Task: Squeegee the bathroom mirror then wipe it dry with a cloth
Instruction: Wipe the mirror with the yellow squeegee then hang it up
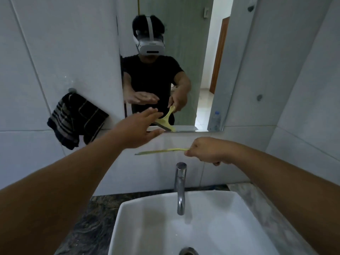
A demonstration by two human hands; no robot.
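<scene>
Forearms: two, bare, entering from lower left and lower right, reaching forward over sink [239,203].

Sink: white, rectangular basin, drain partly visible at bottom edge. Set on dark mottled counter [95,214].

Tap [180,188]: chrome, upright, curved spout over basin, mounted at back rim.

Right hand [206,150]: clenched around squeegee handle, knuckles toward the camera, held above tap and below mirror's lower edge.

Squeegee [161,151]: yellow, seen edge-on as thin strip running leftward from right fist, roughly level, off the glass, in front of tiled wall just under mirror. Reflection shows yellow T-shaped body with dark blade.

Left hand [141,128]: released, fingers spread and extended, palm down, holding nothing. Positioned at mirror's lower left corner, fingertips overlapping bottom edge of glass; contact with glass cannot be determined.

Mirror [184,34]: tall, frameless, fixed to wall above sink. Reflects person in black short-sleeved shirt wearing white headset, both hands, squeegee, doorway with wooden frame behind.

Cloth [77,120]: dark with pale stripes, draped from wall hook [72,90], left of mirror, well apart from both hands, hanging beside left forearm.

Wall [46,52]: large white tiles, left and right of mirror. Small round fitting [259,97] on right-hand tiles.

Bottle: clear, blue-capped, visible only as reflection near mirror's lower right corner.
</scene>
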